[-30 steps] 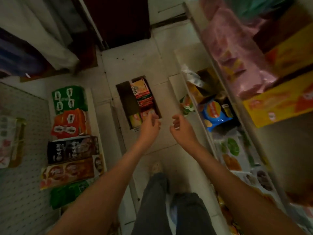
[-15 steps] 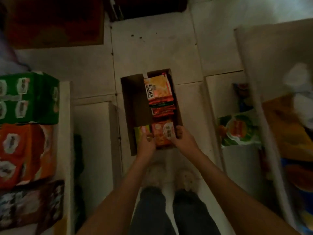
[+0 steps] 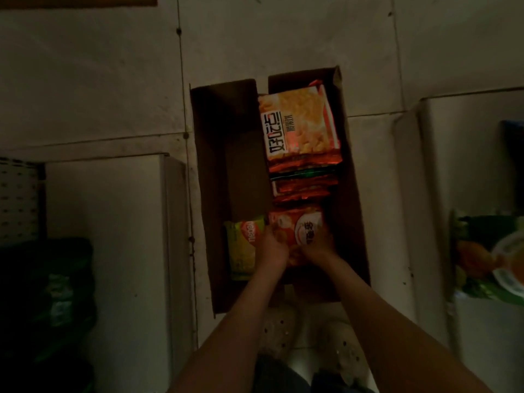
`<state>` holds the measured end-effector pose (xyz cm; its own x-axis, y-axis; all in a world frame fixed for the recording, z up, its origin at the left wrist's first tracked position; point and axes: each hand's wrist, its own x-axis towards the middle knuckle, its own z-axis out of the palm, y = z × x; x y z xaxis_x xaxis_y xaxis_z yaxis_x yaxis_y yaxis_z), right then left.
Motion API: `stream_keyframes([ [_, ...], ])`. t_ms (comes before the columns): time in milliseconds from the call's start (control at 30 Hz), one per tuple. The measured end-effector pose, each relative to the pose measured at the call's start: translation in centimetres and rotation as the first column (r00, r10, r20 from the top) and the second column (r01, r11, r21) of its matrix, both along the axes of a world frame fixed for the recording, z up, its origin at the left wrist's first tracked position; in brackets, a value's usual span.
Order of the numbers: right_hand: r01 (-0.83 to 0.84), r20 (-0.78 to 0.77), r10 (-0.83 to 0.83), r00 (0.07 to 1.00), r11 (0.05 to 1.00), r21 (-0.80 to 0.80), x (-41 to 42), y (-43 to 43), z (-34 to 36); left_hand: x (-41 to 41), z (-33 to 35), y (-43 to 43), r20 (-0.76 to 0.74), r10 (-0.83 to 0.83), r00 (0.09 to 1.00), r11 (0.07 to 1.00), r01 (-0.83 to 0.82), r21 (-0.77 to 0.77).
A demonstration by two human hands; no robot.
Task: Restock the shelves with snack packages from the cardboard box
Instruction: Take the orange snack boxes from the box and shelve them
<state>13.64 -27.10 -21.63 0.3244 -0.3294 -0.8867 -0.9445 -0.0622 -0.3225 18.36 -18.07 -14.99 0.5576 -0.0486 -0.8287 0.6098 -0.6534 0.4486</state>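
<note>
Far left, dark green packs sit low against the left shelf, too dim to read. Next across, the cardboard box lies open on the floor, its near end right by your shoes. The box's left half is mostly bare cardboard, with one yellow-green packet lying flat in the near left corner. Your left grip is just beside that packet, fingers curled onto the left edge of the orange packet. The orange packet is at the near end of the box's right half, face up and caught between both your hands. Your right grip is clamped on its near right corner, fingers curled over the printed face. Past the held packet, toward the far end, a row of orange packets fills the right half, the topmost lying face up. Far right, a green and orange bag lies on the right shelf, blurred.
</note>
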Motion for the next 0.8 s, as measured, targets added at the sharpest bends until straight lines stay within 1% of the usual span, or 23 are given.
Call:
stream_keyframes([
  [100, 0.057, -0.086, -0.055, 0.995, 0.998, 0.029, -0.6, 0.0, -2.7, -0.1, -0.4, 0.1, -0.008, -0.02, 1.0, 1.0, 0.02, -0.012],
  [167, 0.121, -0.121, -0.114, 0.986, 0.991, 0.054, -1.2, -0.1, -6.5, 0.1, -0.8, -0.1, 0.002, -0.008, 1.0, 0.999, 0.008, -0.032],
  [233, 0.157, -0.136, -0.148, 0.98, 0.986, 0.062, 0.0, 0.1, -4.6, 0.3, -0.8, -0.2, 0.026, -0.028, 0.999, 0.998, 0.03, -0.051],
  [300, 0.179, -0.188, -0.18, 0.966, 0.984, -0.022, 1.3, 0.2, -1.9, 0.5, -0.9, -0.4, 0.019, -0.064, 0.998, 0.997, 0.065, -0.042],
  [367, 0.164, -0.257, -0.191, 0.947, 0.979, -0.124, 1.8, 0.2, -0.6, 0.4, -0.6, -0.7, 0.025, -0.095, 0.995, 0.995, 0.095, 0.003],
  [467, 0.145, -0.225, -0.18, 0.958, 0.976, -0.165, 1.6, 0.4, 1.0, 0.0, 0.7, -1.0, 0.035, -0.047, 0.998, 0.998, 0.048, -0.034],
  [567, 0.148, -0.181, -0.169, 0.969, 0.981, -0.128, 1.9, 0.9, 2.8, 0.2, 2.1, -1.3, 0.032, -0.03, 0.999, 0.996, 0.032, -0.089],
  [667, 0.135, -0.131, -0.151, 0.98, 0.982, -0.129, 2.9, 1.3, 4.5, 1.1, 3.2, -1.2, 0.084, -0.024, 0.996, 0.994, 0.033, -0.103],
  [733, 0.088, -0.099, -0.102, 0.99, 0.987, -0.135, 3.5, 1.9, 5.9, 1.7, 4.1, -0.9, 0.119, -0.063, 0.991, 0.993, 0.074, -0.091],
  [800, 0.013, -0.063, -0.024, 0.998, 0.985, -0.172, 3.8, 2.4, 7.8, 2.0, 5.8, -0.4, 0.174, -0.151, 0.973, 0.983, 0.166, -0.073],
])
